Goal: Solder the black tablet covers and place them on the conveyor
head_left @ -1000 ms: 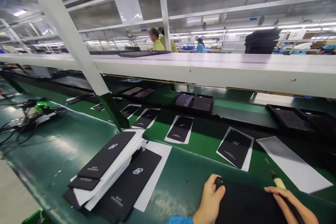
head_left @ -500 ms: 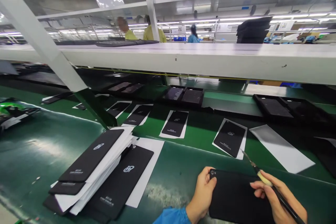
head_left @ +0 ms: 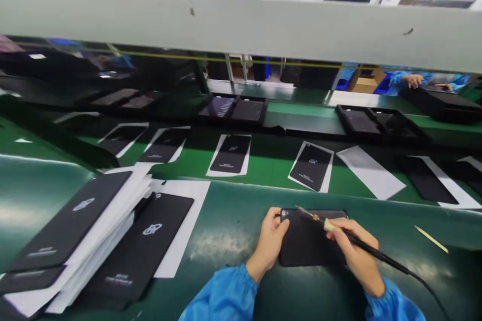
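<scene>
A black tablet-like panel [head_left: 311,246] lies on the green bench, crosswise before me. My left hand [head_left: 269,238] grips its left end, thumb on top beside a small camera-like hole in the upper corner. In my right hand [head_left: 356,248] is a soldering iron [head_left: 327,224], held like a pen, its cord trailing off to the lower right. The iron's thin metal tip points left, over the panel's upper left part; whether it touches cannot be told. Left of my hands, a stack of black back covers [head_left: 71,225] interleaved with white sheets stands next to another black cover [head_left: 146,241].
Beyond the bench edge, a green conveyor [head_left: 263,160] carries black covers on white paper [head_left: 311,165], a bare white sheet [head_left: 371,173] and black trays [head_left: 380,123]. A thin yellowish stick [head_left: 431,238] lies at right. A white shelf beam [head_left: 241,25] crosses above. A co-worker's hands [head_left: 412,80] show far right.
The view has tilted down. My right hand has moved left with the soldering iron, whose tip now lies over the panel's upper left instead of pointing toward the conveyor.
</scene>
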### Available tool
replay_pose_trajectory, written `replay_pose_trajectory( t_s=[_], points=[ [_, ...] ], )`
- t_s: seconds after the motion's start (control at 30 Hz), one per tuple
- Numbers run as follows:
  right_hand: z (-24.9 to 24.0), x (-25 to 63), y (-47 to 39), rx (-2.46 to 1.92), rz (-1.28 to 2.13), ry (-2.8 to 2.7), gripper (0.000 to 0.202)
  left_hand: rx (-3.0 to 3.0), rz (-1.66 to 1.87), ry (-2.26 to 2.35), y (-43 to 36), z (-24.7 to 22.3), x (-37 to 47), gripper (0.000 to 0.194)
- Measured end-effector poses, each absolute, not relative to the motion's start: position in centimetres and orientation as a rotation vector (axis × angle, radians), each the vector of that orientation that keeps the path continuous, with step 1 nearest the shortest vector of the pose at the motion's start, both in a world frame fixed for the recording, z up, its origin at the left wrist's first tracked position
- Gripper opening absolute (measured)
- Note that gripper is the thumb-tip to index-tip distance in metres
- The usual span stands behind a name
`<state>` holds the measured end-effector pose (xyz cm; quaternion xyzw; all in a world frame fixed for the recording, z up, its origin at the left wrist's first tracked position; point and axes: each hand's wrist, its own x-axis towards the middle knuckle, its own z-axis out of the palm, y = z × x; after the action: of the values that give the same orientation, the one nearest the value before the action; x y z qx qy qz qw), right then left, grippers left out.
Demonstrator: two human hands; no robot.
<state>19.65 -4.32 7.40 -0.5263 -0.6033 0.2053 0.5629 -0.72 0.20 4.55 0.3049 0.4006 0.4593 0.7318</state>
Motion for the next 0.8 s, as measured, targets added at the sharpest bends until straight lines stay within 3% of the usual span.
replay_pose_trajectory(
  t_s=[0.8],
  points=[
    [8.5, 18.5, -4.3, -1.032, 0.618, -1.743, 0.023, 0.721, 0.988, 0.923, 0.3, 4.7, -0.7, 0.039]
  ],
)
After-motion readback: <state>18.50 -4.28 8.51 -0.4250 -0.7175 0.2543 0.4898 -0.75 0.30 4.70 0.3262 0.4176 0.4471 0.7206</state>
